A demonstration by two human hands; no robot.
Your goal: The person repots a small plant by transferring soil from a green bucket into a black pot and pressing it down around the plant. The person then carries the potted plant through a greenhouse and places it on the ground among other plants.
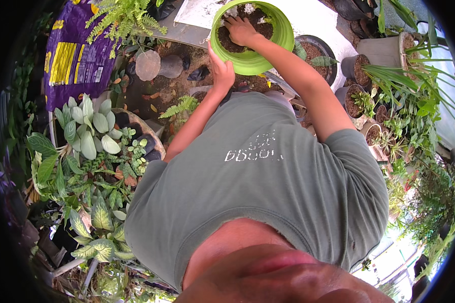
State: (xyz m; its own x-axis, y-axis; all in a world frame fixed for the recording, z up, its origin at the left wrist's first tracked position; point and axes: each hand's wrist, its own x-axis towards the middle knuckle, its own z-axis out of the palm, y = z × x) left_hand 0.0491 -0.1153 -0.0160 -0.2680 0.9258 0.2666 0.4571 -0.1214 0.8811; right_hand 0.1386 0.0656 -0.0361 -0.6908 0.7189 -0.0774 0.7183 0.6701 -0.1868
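A lime-green plastic pot (283, 41) is tilted so that its inside faces me, at the top of the view. Dark potting soil (263, 29) lies in it, with white clumps (249, 8) near the far side. My left hand (223, 72) holds the pot's near left side, fingers along the outer wall and thumb by the rim. Inside the pot, my right hand (242, 31) rests on the soil with its fingers spread. Whether the fingertips grip any soil is hard to see.
Under the pot is a white sheet (314, 15) on a table. A black pot (328, 57) with a leafy cutting stands right of it. Several potted plants (354, 100) line the right side. A purple printed bag (81, 53) and broad-leaved plants (94, 125) are at left.
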